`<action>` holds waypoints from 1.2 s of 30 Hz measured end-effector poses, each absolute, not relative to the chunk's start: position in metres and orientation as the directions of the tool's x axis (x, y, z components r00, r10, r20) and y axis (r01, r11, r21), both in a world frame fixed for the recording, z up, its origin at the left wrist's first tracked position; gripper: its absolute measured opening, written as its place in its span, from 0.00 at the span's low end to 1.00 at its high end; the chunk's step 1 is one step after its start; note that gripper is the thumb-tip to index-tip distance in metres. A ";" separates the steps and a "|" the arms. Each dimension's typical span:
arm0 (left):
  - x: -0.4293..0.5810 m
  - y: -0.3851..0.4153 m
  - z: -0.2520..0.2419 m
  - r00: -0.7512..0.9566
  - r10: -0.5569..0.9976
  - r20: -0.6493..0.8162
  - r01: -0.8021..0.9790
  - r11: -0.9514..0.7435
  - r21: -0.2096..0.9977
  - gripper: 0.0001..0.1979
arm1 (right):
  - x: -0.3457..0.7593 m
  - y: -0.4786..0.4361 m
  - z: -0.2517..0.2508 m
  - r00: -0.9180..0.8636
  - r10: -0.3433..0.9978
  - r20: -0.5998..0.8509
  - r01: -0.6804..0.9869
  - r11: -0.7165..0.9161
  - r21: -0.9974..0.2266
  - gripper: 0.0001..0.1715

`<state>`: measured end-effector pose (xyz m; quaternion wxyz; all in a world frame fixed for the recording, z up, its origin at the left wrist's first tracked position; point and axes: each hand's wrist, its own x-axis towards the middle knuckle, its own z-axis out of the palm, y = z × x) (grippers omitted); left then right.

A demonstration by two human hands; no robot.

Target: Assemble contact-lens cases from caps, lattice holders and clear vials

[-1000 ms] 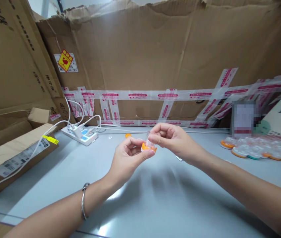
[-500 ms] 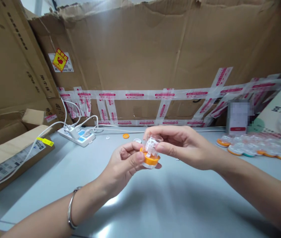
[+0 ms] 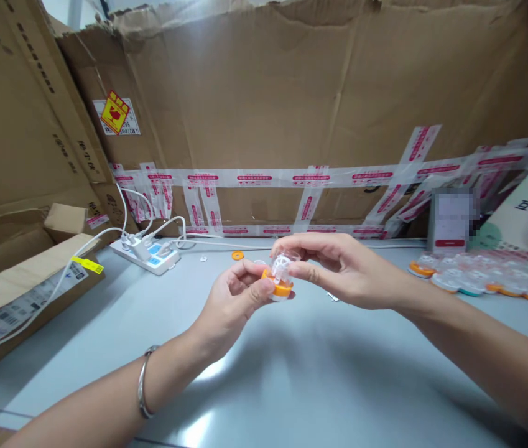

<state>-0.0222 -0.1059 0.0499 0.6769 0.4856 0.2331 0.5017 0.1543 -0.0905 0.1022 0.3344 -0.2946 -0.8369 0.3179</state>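
Note:
A small clear plastic container (image 3: 283, 289) with an orange ring, a white base and white parts inside is held above the table, its top tipped a little. My left hand (image 3: 238, 292) grips the orange and white lower end between thumb and fingers. Around the clear upper end, the thumb and fingers of my right hand (image 3: 333, 267) are closed. Behind the hands an orange ring (image 3: 237, 255) and a small white piece (image 3: 203, 259) lie on the table. A white disc (image 3: 260, 262) shows partly behind my left fingers.
At right sit several similar clear containers (image 3: 492, 277) with orange or green rims, near a phone-like device (image 3: 453, 218). A white power strip (image 3: 149, 255) with cables and an opened cardboard box (image 3: 40, 286) stand at left. Tall cardboard (image 3: 254, 93) walls the back.
Both hands and the container have risen slightly, and the container is tipped so more of its top shows. A small white piece on the table beneath my right hand is more visible.

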 end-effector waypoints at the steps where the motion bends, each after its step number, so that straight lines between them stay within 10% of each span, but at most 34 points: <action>1: -0.022 -0.105 0.049 0.352 0.918 0.182 -0.427 -0.015 0.904 0.13 | 0.153 -0.090 0.101 -0.590 0.717 0.371 0.309 0.625 -0.717 0.12; 17: -0.021 -0.098 0.044 0.200 0.959 0.199 -0.347 -0.121 0.930 0.19 | 0.145 -0.073 0.080 -0.417 0.869 0.267 0.086 0.330 -0.940 0.28; 36: -0.025 -0.092 0.047 0.305 0.945 0.117 -0.518 0.062 0.853 0.12 | 0.150 -0.073 0.085 -0.422 0.872 0.249 0.132 0.331 -0.934 0.17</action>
